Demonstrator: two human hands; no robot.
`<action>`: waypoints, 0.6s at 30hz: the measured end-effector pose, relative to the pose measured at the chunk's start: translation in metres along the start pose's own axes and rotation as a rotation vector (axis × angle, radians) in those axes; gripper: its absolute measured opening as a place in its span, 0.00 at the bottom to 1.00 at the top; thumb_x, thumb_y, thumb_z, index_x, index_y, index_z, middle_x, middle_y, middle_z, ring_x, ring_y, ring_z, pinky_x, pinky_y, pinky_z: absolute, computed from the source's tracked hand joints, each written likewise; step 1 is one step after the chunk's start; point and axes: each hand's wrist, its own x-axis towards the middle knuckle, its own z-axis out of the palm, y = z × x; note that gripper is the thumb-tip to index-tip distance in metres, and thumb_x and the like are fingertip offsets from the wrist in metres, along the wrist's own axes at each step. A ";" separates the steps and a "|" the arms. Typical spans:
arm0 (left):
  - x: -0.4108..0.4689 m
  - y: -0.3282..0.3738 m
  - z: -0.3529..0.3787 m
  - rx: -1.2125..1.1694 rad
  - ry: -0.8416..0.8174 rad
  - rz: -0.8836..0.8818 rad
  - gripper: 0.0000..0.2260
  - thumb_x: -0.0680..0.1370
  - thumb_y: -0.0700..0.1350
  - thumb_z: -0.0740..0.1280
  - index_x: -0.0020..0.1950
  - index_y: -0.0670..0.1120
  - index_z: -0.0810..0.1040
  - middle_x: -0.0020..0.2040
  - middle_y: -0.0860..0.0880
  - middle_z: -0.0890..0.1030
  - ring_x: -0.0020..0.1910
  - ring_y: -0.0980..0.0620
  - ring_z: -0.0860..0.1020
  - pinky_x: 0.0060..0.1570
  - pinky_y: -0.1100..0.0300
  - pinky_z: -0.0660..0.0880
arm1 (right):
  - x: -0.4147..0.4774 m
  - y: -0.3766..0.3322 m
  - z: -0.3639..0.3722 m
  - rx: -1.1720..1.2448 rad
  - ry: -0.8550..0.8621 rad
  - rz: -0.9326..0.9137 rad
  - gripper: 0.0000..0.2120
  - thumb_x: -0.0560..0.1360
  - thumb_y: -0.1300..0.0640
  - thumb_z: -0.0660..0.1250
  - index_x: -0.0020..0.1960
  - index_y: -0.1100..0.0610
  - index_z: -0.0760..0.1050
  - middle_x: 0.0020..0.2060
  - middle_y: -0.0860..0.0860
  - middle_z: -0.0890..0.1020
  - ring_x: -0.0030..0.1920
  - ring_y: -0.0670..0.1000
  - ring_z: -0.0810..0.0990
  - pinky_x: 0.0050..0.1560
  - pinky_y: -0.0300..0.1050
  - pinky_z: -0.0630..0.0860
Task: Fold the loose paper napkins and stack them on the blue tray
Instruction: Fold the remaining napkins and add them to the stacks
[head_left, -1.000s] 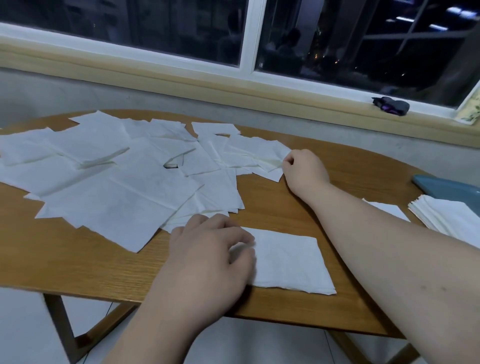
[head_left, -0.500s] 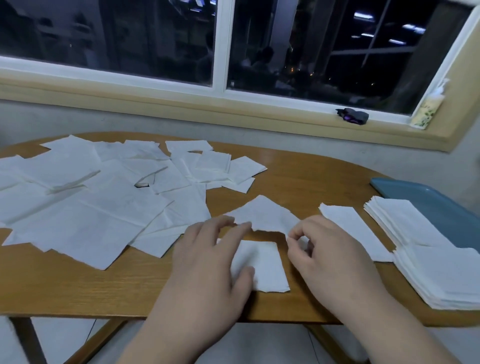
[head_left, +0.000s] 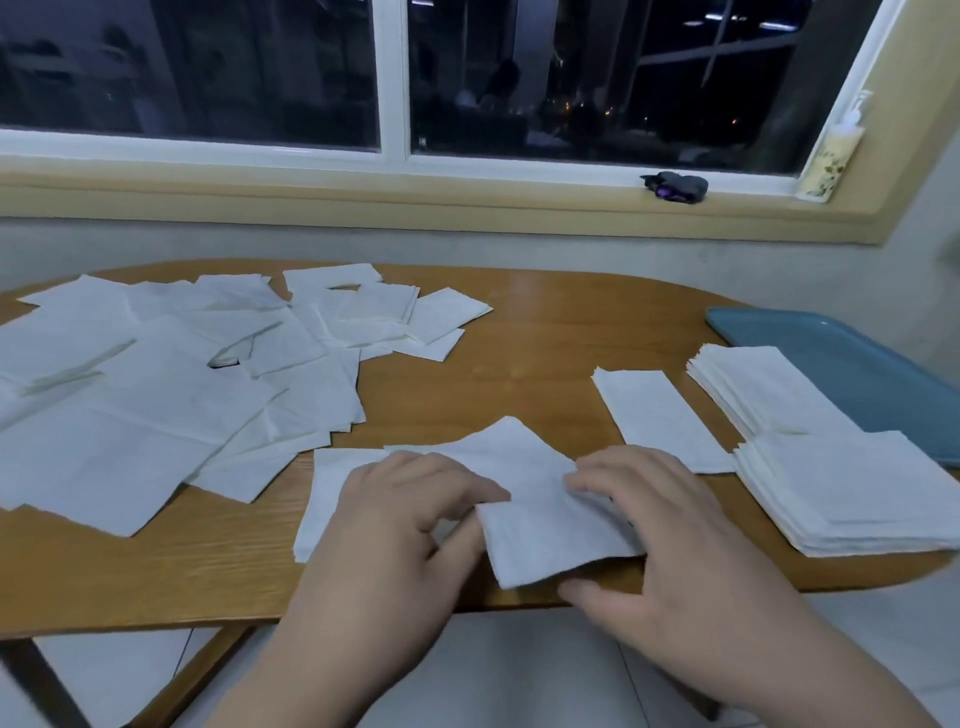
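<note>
A white napkin (head_left: 540, 514) lies at the table's near edge, partly lifted and bent over. My left hand (head_left: 400, 525) rests on its left part, fingertips at the fold. My right hand (head_left: 654, 525) holds its right side, fingers on top and thumb below the near edge. Several loose napkins (head_left: 171, 395) are spread over the left half of the table. Two stacks of folded napkins (head_left: 841, 478) sit at the right, partly on the blue tray (head_left: 872, 364). One half-folded napkin (head_left: 660, 415) lies left of the stacks.
The wooden table (head_left: 545, 338) stands under a window sill. On the sill lie a dark small object (head_left: 675, 186) and a bottle (head_left: 831, 156) in the right corner. A tiled floor shows below the table's near edge.
My right hand drew a napkin from the loose pile to the near edge. Both hands now hold it over the folded napkin there. The view has turned right, showing more of the tray.
</note>
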 end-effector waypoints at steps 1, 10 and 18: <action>0.000 0.000 -0.002 -0.066 -0.003 -0.037 0.04 0.76 0.53 0.68 0.44 0.62 0.82 0.46 0.68 0.79 0.52 0.63 0.76 0.47 0.68 0.69 | 0.001 0.005 0.002 0.002 0.026 -0.026 0.19 0.69 0.37 0.64 0.58 0.34 0.69 0.63 0.26 0.60 0.70 0.32 0.55 0.66 0.32 0.57; 0.000 -0.012 0.003 0.001 -0.032 0.046 0.08 0.74 0.52 0.65 0.49 0.62 0.82 0.53 0.66 0.79 0.57 0.62 0.76 0.55 0.72 0.68 | 0.001 0.009 -0.006 0.165 0.305 -0.142 0.05 0.71 0.54 0.61 0.40 0.49 0.76 0.40 0.41 0.79 0.47 0.46 0.78 0.47 0.41 0.73; -0.003 -0.003 0.001 -0.032 -0.060 0.046 0.04 0.74 0.53 0.68 0.46 0.61 0.82 0.48 0.66 0.80 0.54 0.60 0.77 0.50 0.62 0.72 | -0.006 0.014 -0.012 0.255 0.453 -0.101 0.06 0.69 0.57 0.63 0.41 0.50 0.78 0.38 0.42 0.80 0.43 0.42 0.79 0.41 0.30 0.70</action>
